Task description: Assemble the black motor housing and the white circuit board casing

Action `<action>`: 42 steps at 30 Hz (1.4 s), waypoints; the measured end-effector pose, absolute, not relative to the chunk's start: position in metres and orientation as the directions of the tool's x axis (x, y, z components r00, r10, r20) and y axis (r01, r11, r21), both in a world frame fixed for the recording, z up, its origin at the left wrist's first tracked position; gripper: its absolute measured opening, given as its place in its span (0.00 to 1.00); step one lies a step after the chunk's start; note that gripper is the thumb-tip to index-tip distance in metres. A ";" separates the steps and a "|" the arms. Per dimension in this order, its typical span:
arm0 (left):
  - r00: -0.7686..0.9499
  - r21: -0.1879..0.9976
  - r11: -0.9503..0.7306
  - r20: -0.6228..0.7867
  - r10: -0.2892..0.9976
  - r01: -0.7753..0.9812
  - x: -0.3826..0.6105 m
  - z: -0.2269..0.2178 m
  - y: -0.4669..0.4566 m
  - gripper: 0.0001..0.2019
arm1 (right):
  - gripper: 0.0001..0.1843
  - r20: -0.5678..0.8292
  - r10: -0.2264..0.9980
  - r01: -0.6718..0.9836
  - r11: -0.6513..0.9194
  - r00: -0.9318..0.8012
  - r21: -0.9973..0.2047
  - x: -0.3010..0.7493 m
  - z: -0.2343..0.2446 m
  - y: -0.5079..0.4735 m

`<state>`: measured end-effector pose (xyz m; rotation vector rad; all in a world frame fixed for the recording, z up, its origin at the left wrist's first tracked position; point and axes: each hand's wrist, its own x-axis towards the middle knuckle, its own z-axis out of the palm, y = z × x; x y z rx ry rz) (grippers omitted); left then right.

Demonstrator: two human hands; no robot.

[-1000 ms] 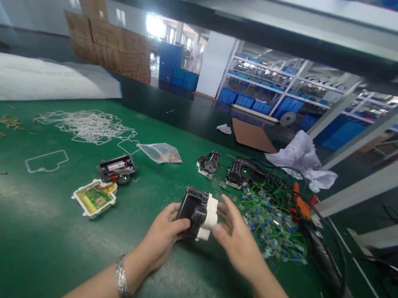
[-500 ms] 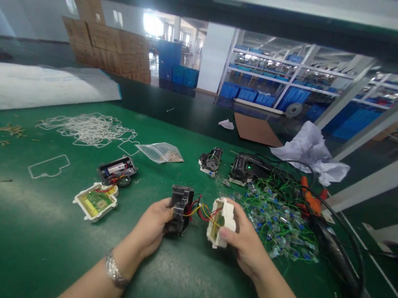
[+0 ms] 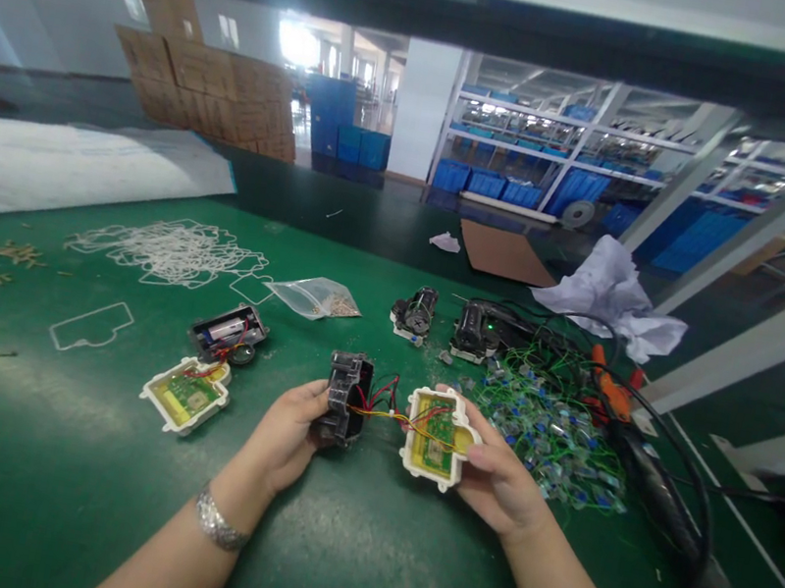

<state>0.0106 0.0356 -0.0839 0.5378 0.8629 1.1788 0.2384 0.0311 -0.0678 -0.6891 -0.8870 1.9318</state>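
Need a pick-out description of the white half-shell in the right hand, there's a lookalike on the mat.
Start at the green mat and go to the two hands near its front centre. The white half-shell sits in the right hand, open face up, showing a green circuit board. Unlike the similar white shell lying alone to the left, this one is held and joined by coloured wires to the black housing in the left hand.

Two bare forearms, no sleeves in view, left hand (image 3: 284,436) and right hand (image 3: 501,480) ungloved, silver metal link bracelet (image 3: 218,523) worn on left wrist, right wrist unadorned, fingers (image 3: 486,456) without rings where visible, short unpainted nails.
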 end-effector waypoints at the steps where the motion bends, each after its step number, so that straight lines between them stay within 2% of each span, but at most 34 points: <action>1: 0.140 0.752 0.333 -0.311 0.940 -0.568 0.011 -0.084 0.035 0.09 | 0.36 -0.122 0.873 -0.476 -0.369 -0.472 -0.798 0.238 -0.068 0.031; 5: 0.150 0.693 0.437 -0.435 0.888 -0.573 0.016 -0.082 0.032 0.03 | 0.36 -0.186 0.864 -0.401 -0.395 -0.468 -0.826 0.232 -0.070 0.029; 9: 0.173 0.621 0.518 -0.529 0.831 -0.588 0.021 -0.080 0.031 0.06 | 0.33 -0.236 0.863 -0.273 -0.383 -0.447 -0.882 0.223 -0.067 0.027; 11: 0.194 0.595 0.536 -0.542 0.818 -0.599 0.021 -0.079 0.031 0.07 | 0.30 -0.248 0.890 -0.156 -0.327 -0.382 -0.932 0.225 -0.061 0.029; 14: 0.231 0.570 0.568 -0.555 0.799 -0.594 0.021 -0.079 0.031 0.09 | 0.25 -0.167 0.958 0.074 -0.153 -0.235 -0.985 0.244 -0.045 0.032; 17: 0.293 0.544 0.602 -0.551 0.782 -0.585 0.021 -0.077 0.030 0.10 | 0.23 -0.025 0.998 0.209 -0.012 -0.059 -0.978 0.272 -0.026 0.034; 19: 0.334 0.520 0.622 -0.544 0.770 -0.586 0.022 -0.076 0.029 0.12 | 0.21 0.074 0.991 0.304 0.038 0.108 -0.952 0.282 -0.018 0.034; 21: 0.368 0.484 0.643 -0.547 0.752 -0.594 0.024 -0.075 0.027 0.15 | 0.20 0.157 0.971 0.424 0.066 0.182 -0.903 0.281 -0.013 0.031; 23: 0.398 0.446 0.661 -0.550 0.734 -0.604 0.026 -0.074 0.026 0.17 | 0.20 0.223 0.967 0.577 0.112 0.124 -0.809 0.276 -0.011 0.029; 26: 0.425 0.414 0.663 -0.533 0.732 -0.624 0.027 -0.074 0.023 0.17 | 0.21 0.339 0.940 0.815 0.171 0.033 -0.554 0.282 -0.013 0.030; 27: 0.430 0.409 0.663 -0.528 0.733 -0.627 0.027 -0.073 0.023 0.16 | 0.22 0.360 0.932 0.875 0.135 0.048 -0.465 0.292 -0.017 0.032; 29: 0.441 0.396 0.670 -0.529 0.725 -0.628 0.028 -0.072 0.021 0.17 | 0.24 0.329 0.931 0.946 -0.046 0.157 -0.320 0.322 -0.028 0.037; 31: 0.440 0.389 0.667 -0.527 0.727 -0.635 0.028 -0.071 0.019 0.17 | 0.26 0.230 0.918 0.943 -0.290 0.323 -0.165 0.361 -0.040 0.042; 33: 0.426 0.401 0.646 -0.513 0.746 -0.649 0.028 -0.073 0.017 0.17 | 0.25 0.194 0.885 0.906 -0.412 0.423 -0.094 0.400 -0.051 0.045; 37: 0.441 0.459 0.626 -0.452 0.775 -0.630 0.026 -0.080 0.016 0.23 | 0.17 0.100 0.823 0.829 -0.556 0.560 -0.068 0.450 -0.063 0.043; 42: 0.451 0.515 0.580 -0.365 0.815 -0.631 0.021 -0.083 0.015 0.26 | 0.05 -0.014 0.826 0.817 -0.559 0.563 -0.141 0.464 -0.064 0.039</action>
